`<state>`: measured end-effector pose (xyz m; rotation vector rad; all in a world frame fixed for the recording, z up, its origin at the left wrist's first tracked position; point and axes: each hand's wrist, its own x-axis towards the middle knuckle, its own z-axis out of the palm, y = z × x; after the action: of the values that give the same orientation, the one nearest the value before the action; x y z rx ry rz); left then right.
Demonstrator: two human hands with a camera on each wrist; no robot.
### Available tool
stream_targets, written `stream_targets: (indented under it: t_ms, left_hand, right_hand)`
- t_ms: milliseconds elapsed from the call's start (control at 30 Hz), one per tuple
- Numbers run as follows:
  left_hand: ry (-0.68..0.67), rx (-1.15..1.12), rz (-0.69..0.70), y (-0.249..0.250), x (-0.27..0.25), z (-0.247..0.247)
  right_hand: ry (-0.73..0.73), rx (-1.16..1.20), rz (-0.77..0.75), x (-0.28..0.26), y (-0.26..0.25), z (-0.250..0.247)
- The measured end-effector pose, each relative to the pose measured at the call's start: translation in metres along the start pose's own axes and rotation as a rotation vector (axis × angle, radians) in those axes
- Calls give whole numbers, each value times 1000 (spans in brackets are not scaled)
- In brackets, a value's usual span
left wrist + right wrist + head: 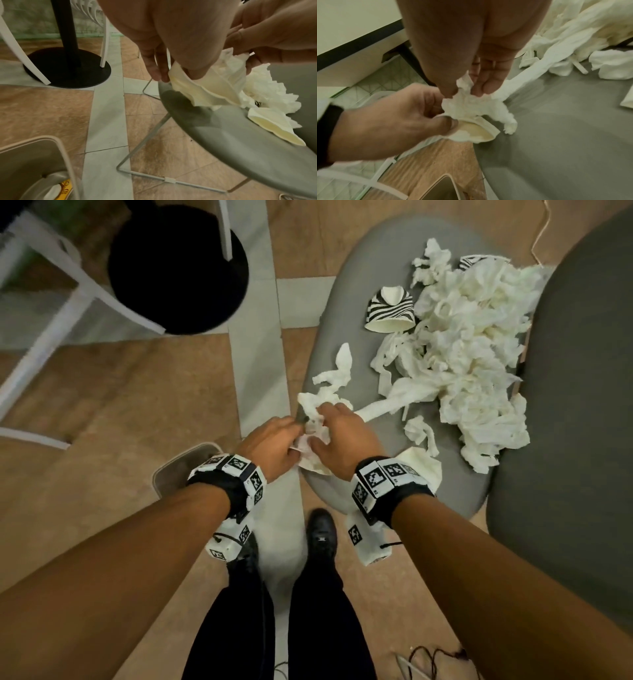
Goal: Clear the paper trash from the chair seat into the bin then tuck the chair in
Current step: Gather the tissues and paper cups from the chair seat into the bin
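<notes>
Paper trash lies heaped on the grey chair seat, mostly toward the backrest. The heap consists of crumpled white napkins and strips. A flattened zebra-striped paper cup lies at the heap's left edge. A flat cream-coloured paper piece rests on the seat near its front edge.

At the seat's near left edge, both hands meet over one crumpled napkin wad. The left hand has its grip clamped on the wad together with a cream paper piece beneath it, thumb pressing on top. The right hand pinches the upper part of the same wad between thumb and fingertips. A twisted napkin strip runs from the wad back toward the heap.

The bin stands open on the floor, left of the chair and below the left wrist; some waste is visible inside. The chair rests on a thin metal wire frame. A black round pedestal base and white chair legs stand on the tiled floor to the left.
</notes>
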<state>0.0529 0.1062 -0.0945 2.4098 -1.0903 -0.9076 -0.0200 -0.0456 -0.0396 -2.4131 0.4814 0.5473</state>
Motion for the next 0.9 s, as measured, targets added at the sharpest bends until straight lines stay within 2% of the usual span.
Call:
stream_targets:
  t_ms: [100, 200, 367, 533, 633, 733, 900]
  left_hand:
    - [41, -17, -2, -15, -6, 4]
    - [101, -112, -43, -20, -1, 6]
    - [128, -201, -120, -15, 25, -2]
    - [129, -198, -136, -10, 46, -14]
    - [112, -221, -171, -11, 47, -15]
    - [88, -234, -211, -13, 38, -13]
    - [42, -358, -214, -30, 0, -11]
  right_hand:
    - [31, -49, 87, 17, 2, 1]
    - [-12, -165, 80, 37, 13, -3]
    - [77, -287, 38, 63, 32, -15]
    - [-203, -383, 74, 90, 46, -18]
    - [-155, -425, 7, 89, 43, -11]
    - [-120, -378, 45, 77, 35, -2]
    - [-103, -103, 72, 52, -6, 20]
